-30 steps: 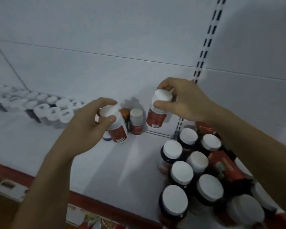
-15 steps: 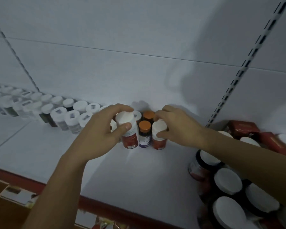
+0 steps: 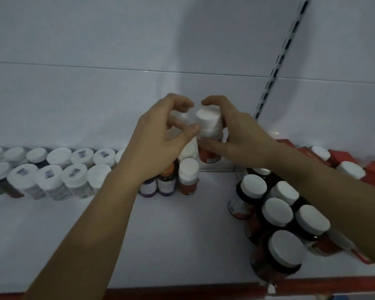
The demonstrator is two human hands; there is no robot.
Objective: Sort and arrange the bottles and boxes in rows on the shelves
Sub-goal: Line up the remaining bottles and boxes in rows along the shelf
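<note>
At the back of the white shelf [image 3: 95, 245], my right hand [image 3: 240, 137] grips a white-capped bottle with a red label [image 3: 209, 126]. My left hand [image 3: 160, 144] curls around a second white-capped bottle [image 3: 185, 116] just to its left, mostly hidden by my fingers. Both bottles are raised above the small bottles below: a white-capped red-label one [image 3: 188, 176], an orange-capped one [image 3: 166, 180] and a purple-label one [image 3: 148, 188]. Two rows of white-capped bottles [image 3: 52, 169] run along the left.
A cluster of dark jars with white lids [image 3: 277, 213] crowds the right front of the shelf. Red boxes [image 3: 372, 169] lie at the far right. A slotted upright [image 3: 277, 61] runs up the back wall. The shelf's red front edge [image 3: 182, 291] lies near me.
Both hands have lifted from shelf level to the back, bringing their two bottles close together. One white-capped red-label bottle now stands beside the orange-capped one. The view has shifted.
</note>
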